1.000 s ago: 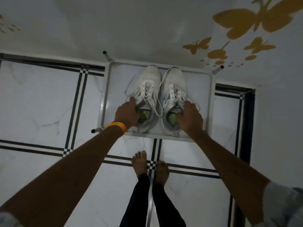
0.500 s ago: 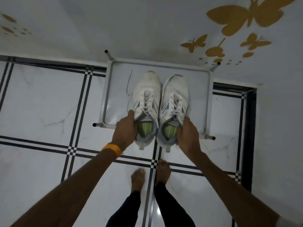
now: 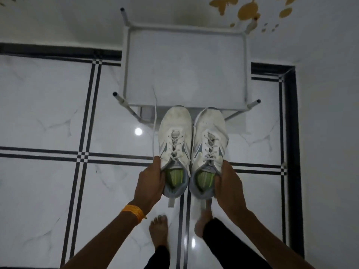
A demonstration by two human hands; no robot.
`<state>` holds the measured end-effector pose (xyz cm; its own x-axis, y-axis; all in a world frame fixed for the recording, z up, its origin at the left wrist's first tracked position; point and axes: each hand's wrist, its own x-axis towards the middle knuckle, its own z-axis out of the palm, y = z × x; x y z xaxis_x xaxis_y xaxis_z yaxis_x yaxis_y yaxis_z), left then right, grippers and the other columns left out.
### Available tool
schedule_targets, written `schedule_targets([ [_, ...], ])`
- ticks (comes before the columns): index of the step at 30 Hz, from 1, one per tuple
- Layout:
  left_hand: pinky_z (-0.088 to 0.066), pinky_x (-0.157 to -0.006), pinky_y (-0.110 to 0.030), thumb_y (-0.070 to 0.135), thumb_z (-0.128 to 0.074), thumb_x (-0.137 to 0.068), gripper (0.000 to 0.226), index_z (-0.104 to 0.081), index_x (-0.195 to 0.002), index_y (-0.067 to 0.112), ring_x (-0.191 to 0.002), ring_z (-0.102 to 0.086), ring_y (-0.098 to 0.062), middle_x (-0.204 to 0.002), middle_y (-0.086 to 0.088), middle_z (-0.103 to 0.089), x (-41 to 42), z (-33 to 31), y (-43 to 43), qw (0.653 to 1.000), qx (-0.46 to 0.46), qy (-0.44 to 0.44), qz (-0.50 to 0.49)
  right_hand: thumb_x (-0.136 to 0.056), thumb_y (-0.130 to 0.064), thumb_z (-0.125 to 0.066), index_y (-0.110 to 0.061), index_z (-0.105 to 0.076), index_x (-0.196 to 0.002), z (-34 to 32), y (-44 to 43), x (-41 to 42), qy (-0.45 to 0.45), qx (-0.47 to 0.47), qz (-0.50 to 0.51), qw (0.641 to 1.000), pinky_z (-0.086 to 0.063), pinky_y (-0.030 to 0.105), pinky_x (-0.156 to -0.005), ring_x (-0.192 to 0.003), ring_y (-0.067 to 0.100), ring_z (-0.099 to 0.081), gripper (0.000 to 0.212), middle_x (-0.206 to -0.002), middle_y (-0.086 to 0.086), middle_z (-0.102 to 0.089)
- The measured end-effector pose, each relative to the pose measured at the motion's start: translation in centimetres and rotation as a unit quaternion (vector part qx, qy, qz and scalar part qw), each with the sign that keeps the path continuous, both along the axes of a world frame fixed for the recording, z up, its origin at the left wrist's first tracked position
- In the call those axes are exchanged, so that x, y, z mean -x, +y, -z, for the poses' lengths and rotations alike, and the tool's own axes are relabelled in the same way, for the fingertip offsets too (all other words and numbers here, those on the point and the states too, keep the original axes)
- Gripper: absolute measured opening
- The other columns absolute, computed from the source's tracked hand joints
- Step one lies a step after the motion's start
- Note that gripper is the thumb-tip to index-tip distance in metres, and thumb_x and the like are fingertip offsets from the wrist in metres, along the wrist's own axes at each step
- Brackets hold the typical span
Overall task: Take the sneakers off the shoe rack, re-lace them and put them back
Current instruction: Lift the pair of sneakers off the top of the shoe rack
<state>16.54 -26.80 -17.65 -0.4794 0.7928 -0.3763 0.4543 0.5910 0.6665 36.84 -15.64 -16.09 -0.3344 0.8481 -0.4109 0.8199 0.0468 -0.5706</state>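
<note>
Gripping one white sneaker each, the left hand (image 3: 148, 184) pinches the left sneaker (image 3: 174, 146) at its collar. The right hand (image 3: 228, 186) clamps the right sneaker (image 3: 210, 148), both clear of the shoe rack (image 3: 186, 70).

Both bare arms reach forward, the left hand (image 3: 149, 186) and right hand (image 3: 229, 188) each clamped on the collar of a white lace-up sneaker (image 3: 174, 140), feet bare below.

Glossy floor, matt cloth shoes

Marble-look floor tiles (image 3: 44, 113) shine, mirroring lamps; sneakers (image 3: 191, 140) look woven, scuffed, matt; shoe rack (image 3: 246, 61) has painted metal tubing.
</note>
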Motion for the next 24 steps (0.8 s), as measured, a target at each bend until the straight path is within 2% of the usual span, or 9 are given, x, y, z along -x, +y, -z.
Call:
schedule_targets([
  [3, -0.057, -0.082, -0.028, 0.025, -0.046, -0.099, 0.034, -0.047, -0.131, 0.012, -0.090, -0.068, -0.018, -0.105, -0.002, -0.069, -1.7, 4.1, -3.8, 1.000, -0.005, -0.012, 0.001, -0.098, -0.022, -0.049, -0.014, -0.045, -0.134, 4.0, -4.0, -1.8, 0.009, 0.042, 0.012, 0.999, -0.056, 0.040, -0.093, -0.108, 0.016, -0.062, 0.037, -0.120, 0.003, -0.062],
  [7, -0.061, -0.076, -0.033, 0.027, -0.046, -0.099, 0.029, -0.049, -0.121, 0.009, -0.080, -0.066, -0.015, -0.098, -0.005, -0.069, -3.0, 12.5, -6.1, 1.000, 0.001, -0.001, 0.009, -0.095, -0.039, -0.046, -0.014, -0.047, -0.130, 12.3, -6.0, -3.3, 0.024, 0.064, -0.004, 0.998, -0.060, 0.046, -0.079, -0.099, 0.021, -0.066, 0.044, -0.114, 0.006, -0.064],
  [9, -0.060, -0.076, -0.035, 0.023, -0.047, -0.099, 0.030, -0.049, -0.123, 0.006, -0.078, -0.065, -0.016, -0.097, -0.007, -0.069, -3.8, 17.2, -6.6, 1.000, -0.011, 0.009, 0.016, -0.091, -0.051, -0.038, -0.011, -0.049, -0.127, 17.1, -6.1, -3.9, 0.029, 0.053, -0.014, 0.998, -0.060, 0.043, -0.080, -0.096, 0.021, -0.066, 0.054, -0.111, 0.007, -0.065],
  [11, -0.055, -0.077, -0.029, 0.019, -0.046, -0.099, 0.035, -0.046, -0.131, 0.004, -0.079, -0.063, -0.016, -0.098, -0.008, -0.068, -3.9, 21.1, -6.5, 1.000, -0.013, 0.016, 0.017, -0.094, -0.040, -0.042, -0.008, -0.051, -0.124, 20.6, -5.7, -3.7, 0.022, 0.043, -0.015, 0.999, -0.059, 0.043, -0.083, -0.096, 0.022, -0.065, 0.044, -0.110, 0.008, -0.065],
  [13, -0.050, -0.073, -0.028, 0.017, -0.045, -0.100, 0.037, -0.045, -0.133, 0.002, -0.081, -0.066, -0.024, -0.098, -0.011, -0.069, -4.3, 25.6, -6.2, 0.999, -0.019, 0.036, 0.021, -0.097, -0.020, -0.043, -0.006, -0.053, -0.119, 25.2, -5.2, -3.8, 0.019, 0.014, -0.037, 0.999, -0.059, 0.046, -0.076, -0.088, 0.024, -0.065, 0.028, -0.104, 0.011, -0.065],
  [15, -0.048, -0.070, -0.029, 0.015, -0.045, -0.099, 0.032, -0.047, -0.128, 0.000, -0.081, -0.067, -0.032, -0.098, -0.017, -0.069, -4.2, 29.0, -5.3, 0.998, -0.026, 0.054, 0.029, -0.096, -0.019, -0.040, -0.005, -0.052, -0.118, 28.9, -4.0, -3.9, 0.015, -0.010, -0.061, 0.998, -0.058, 0.049, -0.072, -0.085, 0.029, -0.065, 0.029, -0.102, 0.014, -0.064],
  [19, -0.043, -0.066, -0.028, 0.010, -0.046, -0.097, 0.029, -0.050, -0.123, -0.003, -0.071, -0.055, -0.020, -0.094, -0.017, -0.067, -4.0, 33.9, -3.8, 0.994, -0.065, 0.074, 0.046, -0.096, -0.008, -0.044, -0.003, -0.053, -0.109, 34.2, -2.4, -4.2, 0.027, -0.035, -0.092, 0.995, -0.057, 0.053, -0.069, -0.079, 0.034, -0.065, 0.016, -0.095, 0.013, -0.060],
  [21, -0.043, -0.061, -0.027, 0.013, -0.042, -0.096, 0.027, -0.051, -0.117, -0.002, -0.067, -0.057, -0.022, -0.087, -0.014, -0.065, -3.9, 36.0, -3.1, 0.992, -0.076, 0.089, 0.046, -0.096, -0.007, -0.045, -0.009, -0.050, -0.099, 36.0, -1.6, -3.9, 0.020, -0.051, -0.102, 0.993, -0.057, 0.050, -0.066, -0.075, 0.033, -0.064, 0.006, -0.089, 0.009, -0.056],
  [24, -0.032, -0.049, -0.011, 0.011, -0.043, -0.097, 0.012, -0.049, -0.105, 0.003, -0.057, -0.048, -0.007, -0.075, 0.000, -0.057, -3.6, 37.7, -2.4, 0.991, -0.081, 0.101, 0.033, -0.097, -0.011, -0.045, -0.014, -0.041, -0.090, 37.3, -0.5, -3.6, 0.007, -0.060, -0.114, 0.992, -0.051, 0.039, -0.059, -0.071, 0.034, -0.064, 0.009, -0.083, 0.009, -0.056],
])
